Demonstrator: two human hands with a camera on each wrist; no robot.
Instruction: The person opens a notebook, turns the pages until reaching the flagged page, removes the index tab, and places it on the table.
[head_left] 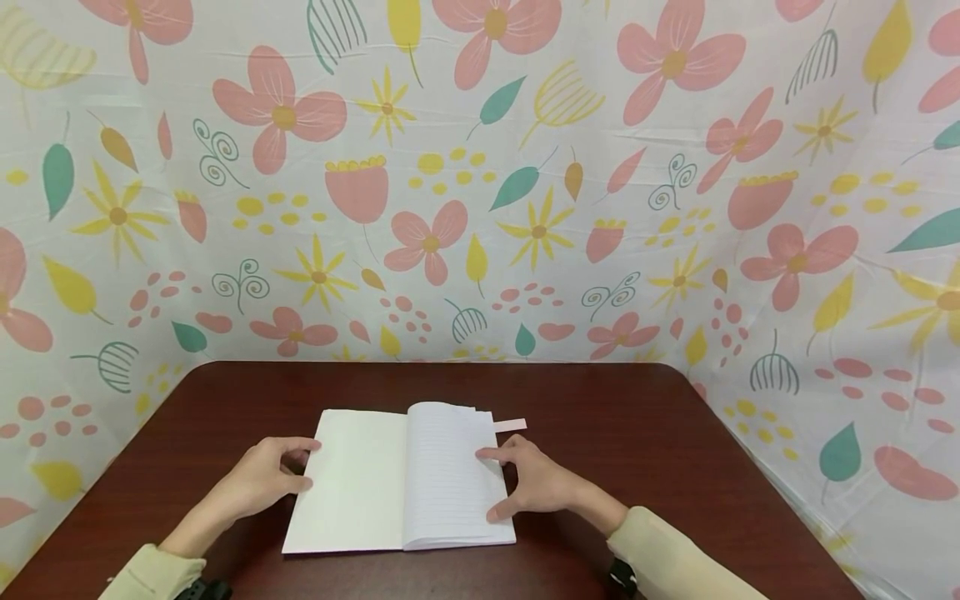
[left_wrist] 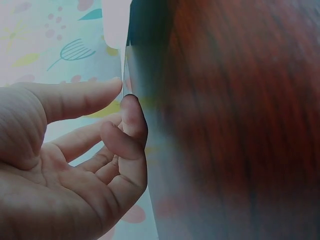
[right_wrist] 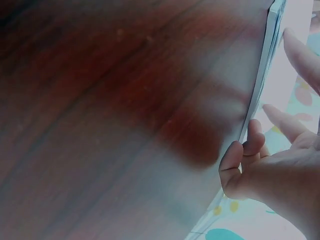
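Left grip (head_left: 253,482) nearly closed up, thumb and finger pinching the left edge of the notebook (head_left: 348,483); right grip (head_left: 542,475) wider, thumb and index apart on the right page, other fingers curled in at that edge, holding it. Room: printed backdrop (head_left: 480,329) behind and down both sides, white ground, pink flowers, yellow and teal leaves, light creases. Worktop (head_left: 607,425) dark reddish-brown, wood-grain look, slight sheen, far corners rounded; it fills much of both wrist views, blurred. Notebook lies spread on it, between the two grips. Counts: 1 worktop, 1 notebook, 2 grips, 2 sleeves, 2 dark wrist bands, 1 strip. Notebook is paper, near-rectangular spread: left side plain off-white and thin at the edge, right side finely ruled, page stack bowed up by the gutter, small step in its top edge, layers visible edge-on from the right wrist. Left sleeve (head_left: 153,573) and right sleeve (head_left: 678,554) pale cream fabric. Left band (head_left: 204,590) and right band (head_left: 622,575) black, shape unclear. Strip (head_left: 512,426) flat, narrow, pale pinkish, sticking out past the right page near the top.
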